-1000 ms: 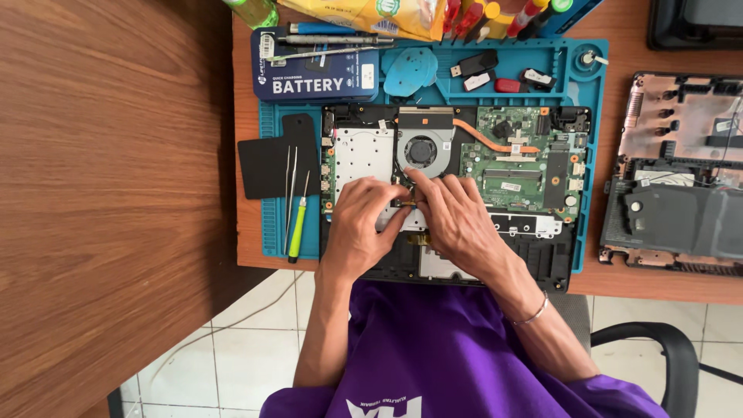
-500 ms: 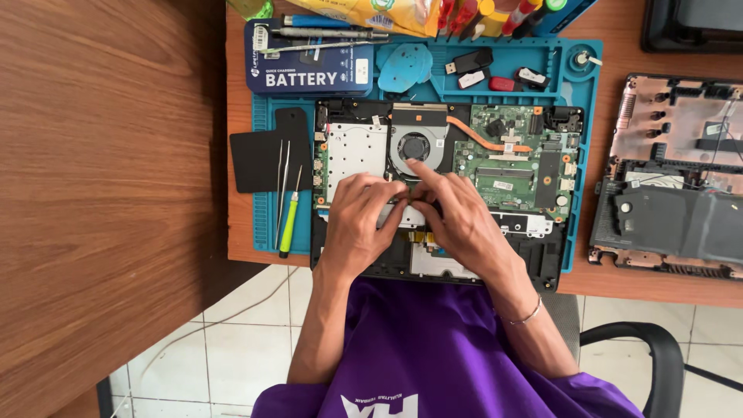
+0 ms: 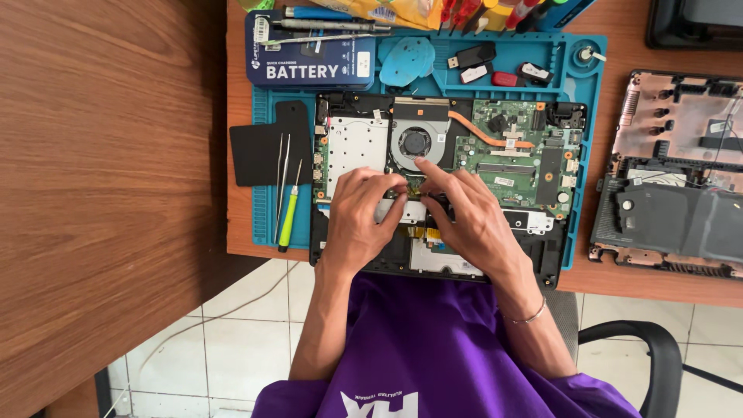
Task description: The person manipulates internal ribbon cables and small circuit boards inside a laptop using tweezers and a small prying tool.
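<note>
An opened laptop (image 3: 526, 166) lies on a blue repair mat (image 3: 580, 93), its green board, copper heat pipe and round fan (image 3: 416, 142) exposed. Both of my hands rest on its middle, just below the fan. My left hand (image 3: 357, 220) has its fingers bent down, pinching at a small flat cable or connector by the silver strip. My right hand (image 3: 468, 220) meets it from the right, index finger stretched toward the fan's lower edge. The part under the fingertips is mostly hidden.
Tweezers and a green-handled tool (image 3: 288, 217) lie on the mat's left beside a black pad (image 3: 263, 147). A blue battery box (image 3: 313, 50), blue picks and small drives sit at the top. The removed bottom cover (image 3: 673, 178) lies to the right. A wooden surface stands left.
The view has shifted slightly; my hands stay at the same spot on the laptop, with the fingertips working closer together below the fan.
</note>
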